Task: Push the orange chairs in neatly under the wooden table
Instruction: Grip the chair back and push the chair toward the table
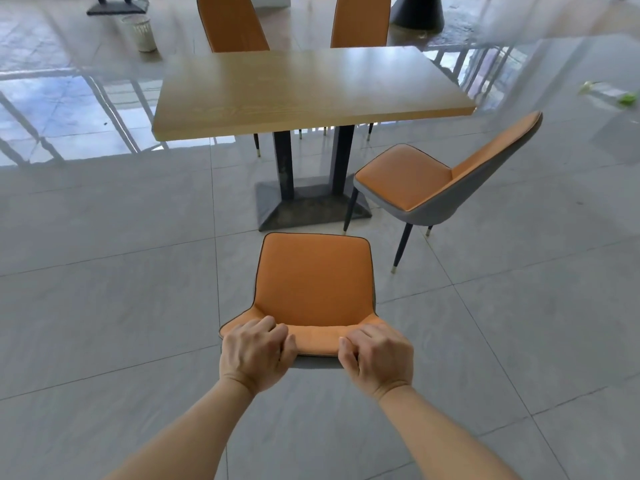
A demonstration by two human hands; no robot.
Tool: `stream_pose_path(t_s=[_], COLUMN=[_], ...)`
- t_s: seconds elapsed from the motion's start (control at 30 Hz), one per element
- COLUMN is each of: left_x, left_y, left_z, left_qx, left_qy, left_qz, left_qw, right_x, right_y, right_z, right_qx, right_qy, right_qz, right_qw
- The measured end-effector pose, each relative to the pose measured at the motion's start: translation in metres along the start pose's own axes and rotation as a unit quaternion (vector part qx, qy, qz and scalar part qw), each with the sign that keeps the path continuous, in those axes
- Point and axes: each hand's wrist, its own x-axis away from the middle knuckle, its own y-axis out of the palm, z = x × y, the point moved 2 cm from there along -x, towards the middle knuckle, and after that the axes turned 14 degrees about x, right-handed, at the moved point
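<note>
A person stands behind the near chair (313,275), left hand (256,355) and right hand (379,358) both gripping the top of its backrest. The fingers curl over the orange padding, and a strip of rim shows between the 2 hands. The chair squarely faces the table (304,84), its seat's front edge just short of the dark base (311,206). Whether the seat reaches under the wooden top cannot be told from this angle.

A 2nd chair (405,178) stands to the right, near the table's front right corner. It is turned at an angle, its seat toward the base and its grey-backed rest leaning away to the right. 1 of its front legs is close beside the base.

On the table's far side, the far left chair (232,22) and far right chair (360,20) show their backrests above the tabletop, with thin legs visible beneath it.

The glossy grey floor (104,271) reflects window frames at left and beyond the table. A white bin (142,32) stands at the far left and a dark cone-shaped stand (417,12) is beyond the far right chair. A green scrap (627,98) lies at the right edge, too blurred to identify.
</note>
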Motion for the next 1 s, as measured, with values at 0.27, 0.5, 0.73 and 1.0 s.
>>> stream_pose_path(t_s=[0.27, 0.5, 0.73, 1.0], left_x=[-0.034, -0.072, -0.100, -0.139], left_y=[0.019, 0.034, 0.040, 0.038], left_z=[0.006, 0.007, -0.018, -0.060], left_qx=[-0.010, -0.037, -0.058, -0.053], left_qy=[-0.027, -0.067, -0.086, -0.087], left_qz=[0.022, 0.026, 0.013, 0.022], left_qw=[0.999, 0.997, 0.995, 0.995], right_x=[-0.040, -0.087, -0.122, -0.168], right_y=[0.020, 0.047, 0.063, 0.079], right_z=[0.032, 0.057, 0.054, 0.035], right_qx=[-0.016, -0.033, -0.036, -0.025], right_qy=[-0.041, -0.064, -0.072, -0.061], right_qz=[0.032, 0.039, 0.035, 0.030], right_qw=[0.999, 0.997, 0.996, 0.997])
